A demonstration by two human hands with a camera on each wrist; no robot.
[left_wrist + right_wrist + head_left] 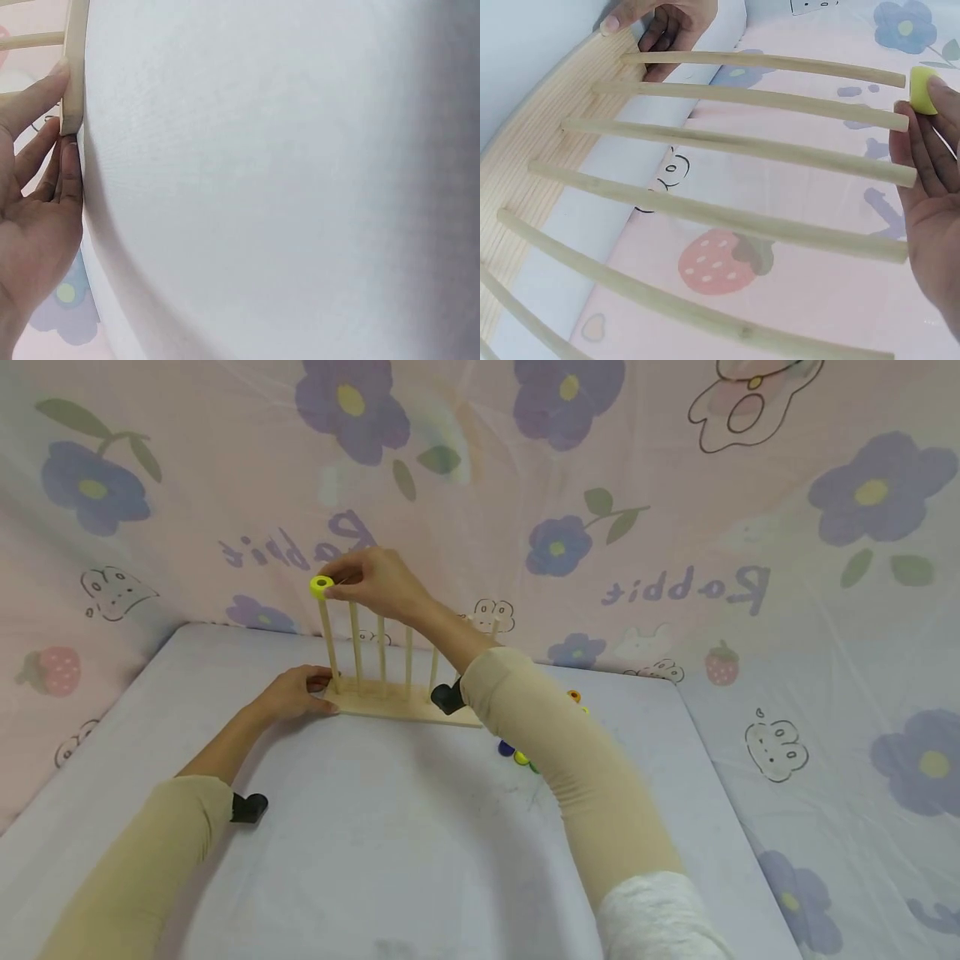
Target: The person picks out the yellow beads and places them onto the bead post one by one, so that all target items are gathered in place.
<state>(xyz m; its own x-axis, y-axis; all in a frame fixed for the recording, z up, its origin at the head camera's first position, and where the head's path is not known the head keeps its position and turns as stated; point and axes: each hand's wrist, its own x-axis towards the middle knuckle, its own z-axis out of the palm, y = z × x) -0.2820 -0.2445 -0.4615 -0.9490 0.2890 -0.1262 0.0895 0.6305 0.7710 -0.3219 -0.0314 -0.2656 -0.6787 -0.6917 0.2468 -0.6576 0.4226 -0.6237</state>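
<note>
A wooden stand [405, 708] has a flat base and a row of several upright pegs. At its left end, my left hand [288, 693] grips the base, the thumb [46, 94] against its edge and the fingers around its end. My right hand [382, 583] pinches a small yellow ring [317, 592] with a round hole, right at the top of the leftmost peg [330, 643]. In the right wrist view the yellow ring [922, 90] appears just beyond that peg's tip. The other pegs bear no rings where they show.
Several small coloured rings lie on the white tabletop [337, 860] right of the stand, partly hidden by my right arm: an orange ring [573, 696], a dark blue ring [506, 748] and a yellow one among them. A patterned cloth [465, 510] hangs close behind the table.
</note>
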